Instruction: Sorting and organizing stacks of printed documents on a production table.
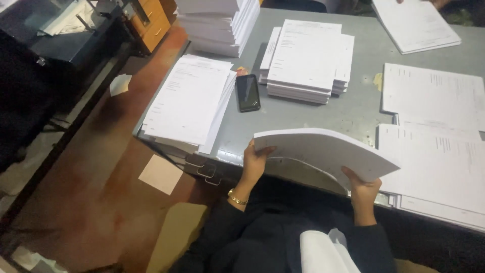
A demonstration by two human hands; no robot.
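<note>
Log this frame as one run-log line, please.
left hand: grips paper stack left edge | right hand: grips its right end | stack: raised above grey table | phone: flat on table

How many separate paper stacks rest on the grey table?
6: left edge, far left, centre, far right, right, near right. More may lie outside view.

Single head-worn view, looking steeply down and forward, close over the grey metal counter (303, 119) edge and lap.
</note>
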